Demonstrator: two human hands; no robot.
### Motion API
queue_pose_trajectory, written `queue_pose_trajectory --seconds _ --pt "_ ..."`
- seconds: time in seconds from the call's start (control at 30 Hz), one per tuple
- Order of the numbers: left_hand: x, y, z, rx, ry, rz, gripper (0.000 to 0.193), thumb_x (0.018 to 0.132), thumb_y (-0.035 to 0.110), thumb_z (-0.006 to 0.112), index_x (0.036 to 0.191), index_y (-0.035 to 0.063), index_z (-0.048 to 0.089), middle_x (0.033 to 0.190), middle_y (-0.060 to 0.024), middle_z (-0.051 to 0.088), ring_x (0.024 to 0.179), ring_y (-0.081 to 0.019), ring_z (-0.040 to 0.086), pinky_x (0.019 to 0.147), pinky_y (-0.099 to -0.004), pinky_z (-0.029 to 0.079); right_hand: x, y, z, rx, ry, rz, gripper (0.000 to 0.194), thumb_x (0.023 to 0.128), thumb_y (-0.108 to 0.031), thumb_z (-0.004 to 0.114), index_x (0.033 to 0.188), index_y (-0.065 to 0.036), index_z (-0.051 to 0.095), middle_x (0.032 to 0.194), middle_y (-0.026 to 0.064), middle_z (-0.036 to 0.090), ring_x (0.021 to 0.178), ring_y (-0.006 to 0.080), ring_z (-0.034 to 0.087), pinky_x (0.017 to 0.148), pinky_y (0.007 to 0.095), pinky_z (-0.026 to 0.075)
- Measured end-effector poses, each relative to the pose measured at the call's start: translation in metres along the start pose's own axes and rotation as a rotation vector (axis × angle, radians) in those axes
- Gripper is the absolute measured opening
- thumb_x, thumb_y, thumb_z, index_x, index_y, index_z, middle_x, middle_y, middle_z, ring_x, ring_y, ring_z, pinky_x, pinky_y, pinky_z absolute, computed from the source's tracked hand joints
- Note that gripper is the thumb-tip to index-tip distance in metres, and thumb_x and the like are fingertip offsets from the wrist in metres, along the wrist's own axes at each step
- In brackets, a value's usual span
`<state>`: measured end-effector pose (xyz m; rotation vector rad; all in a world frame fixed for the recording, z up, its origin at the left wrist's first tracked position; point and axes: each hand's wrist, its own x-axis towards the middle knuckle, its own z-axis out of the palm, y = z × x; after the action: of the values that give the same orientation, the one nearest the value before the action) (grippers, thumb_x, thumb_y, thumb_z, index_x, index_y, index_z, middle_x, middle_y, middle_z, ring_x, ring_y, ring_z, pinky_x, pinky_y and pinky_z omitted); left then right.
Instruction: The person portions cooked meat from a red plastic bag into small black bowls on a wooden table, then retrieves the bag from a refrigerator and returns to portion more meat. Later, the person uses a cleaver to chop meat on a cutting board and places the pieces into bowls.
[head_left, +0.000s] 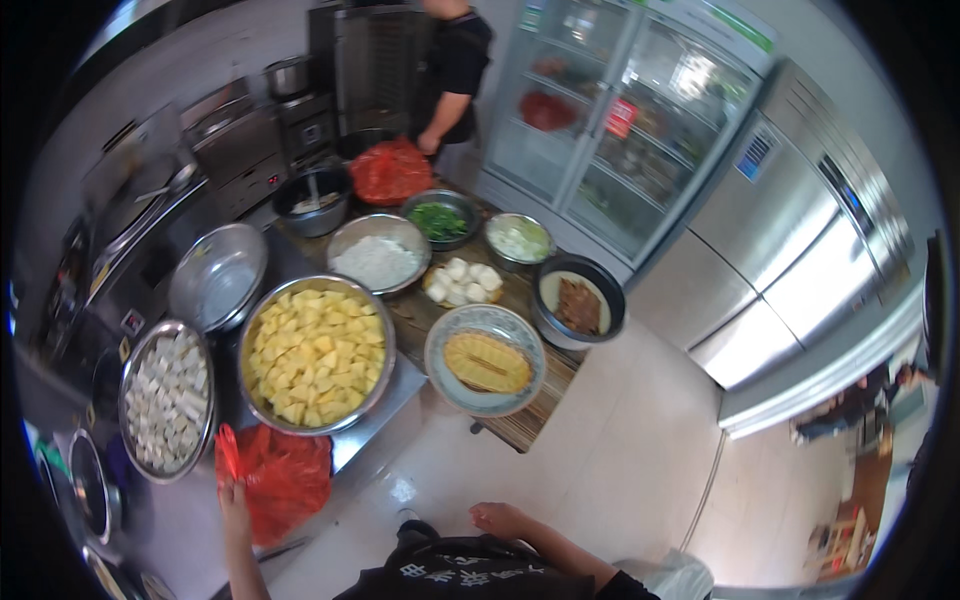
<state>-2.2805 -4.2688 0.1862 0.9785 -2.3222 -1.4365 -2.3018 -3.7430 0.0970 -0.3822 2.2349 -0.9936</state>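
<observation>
My left hand (234, 499) grips the top of a red plastic bag (285, 484), which rests at the edge of the steel counter. Just beyond the bag stands a large steel bowl of yellow potato-like chunks (319, 352). To its left is a steel bowl of white cubes (166, 401). My right hand (496, 517) is held in front of my body over the floor, with nothing visible in it; its fingers look partly curled. A patterned dish with a yellow oval food (487, 361) sits on the wooden table, beyond my right hand.
On the wooden table (551, 405) stand a bowl of white powder (379, 259), chopped greens (439, 221), white balls (463, 281) and a dark pot with brown meat (577, 304). A person in black (454, 75) stands behind, a hand at another red bag (390, 171). Refrigerators (622, 112) line the right.
</observation>
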Motion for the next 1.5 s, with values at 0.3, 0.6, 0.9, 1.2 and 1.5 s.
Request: queue_pose_trajectory --seconds 0.3,0.6,0.9,1.2,1.5 --pt "-0.148 0.129 0.126 -0.044 -0.344 0.371 0.034 0.087 0.021 0.062 0.113 -0.0008 0.057 0.113 -0.0156 0.057 0.109 -0.0266 0.051 0.095 -0.0359 0.040 -0.138 0.087 -0.056 0.125 0.311 0.111 0.035 0.092 -0.033 0.054 0.116 -0.007 0.060 0.108 0.0144 0.066 0.095 0.0300 0.064 0.084 0.0391 0.050" --pt "-0.314 0.192 0.374 0.134 -1.029 0.598 0.053 0.075 0.023 0.074 0.121 0.0035 0.056 0.119 -0.0196 0.055 0.115 -0.0347 0.049 0.099 -0.0418 0.040 -0.319 0.180 -0.150 0.324 0.606 -0.057 0.016 0.091 -0.019 0.052 0.099 -0.008 0.059 0.092 0.0135 0.063 0.088 0.0310 0.062 0.078 0.0411 0.048" --pt "-0.536 0.297 0.658 0.128 -1.714 0.420 0.031 0.091 0.017 0.055 0.118 0.0012 0.059 0.109 -0.0139 0.062 0.101 -0.0259 0.056 0.087 -0.0367 0.046 -0.395 0.287 -0.256 1.604 1.009 -0.661 0.020 0.087 -0.009 0.054 0.104 0.000 0.060 0.091 0.0092 0.064 0.076 0.0192 0.059 0.072 0.0352 0.048" --pt "-0.854 0.423 0.908 0.209 -1.990 1.324 0.026 0.087 0.021 0.061 0.096 -0.0036 0.064 0.090 -0.0184 0.067 0.087 -0.0289 0.063 0.083 -0.0383 0.047 -0.635 0.455 -0.390 0.607 1.777 0.077 0.018 0.087 -0.010 0.060 0.105 -0.006 0.058 0.090 0.0081 0.062 0.082 0.0178 0.059 0.072 0.0337 0.048" --pt "-1.179 0.525 1.050 0.291 -2.655 1.087 0.016 0.087 0.011 0.062 0.098 -0.0002 0.064 0.088 -0.0070 0.067 0.083 -0.0124 0.062 0.075 -0.0279 0.049 -0.824 0.644 -0.430 0.370 2.056 0.562 0.025 0.090 -0.004 0.059 0.115 -0.002 0.056 0.099 0.0080 0.061 0.090 0.0176 0.059 0.075 0.0309 0.049"
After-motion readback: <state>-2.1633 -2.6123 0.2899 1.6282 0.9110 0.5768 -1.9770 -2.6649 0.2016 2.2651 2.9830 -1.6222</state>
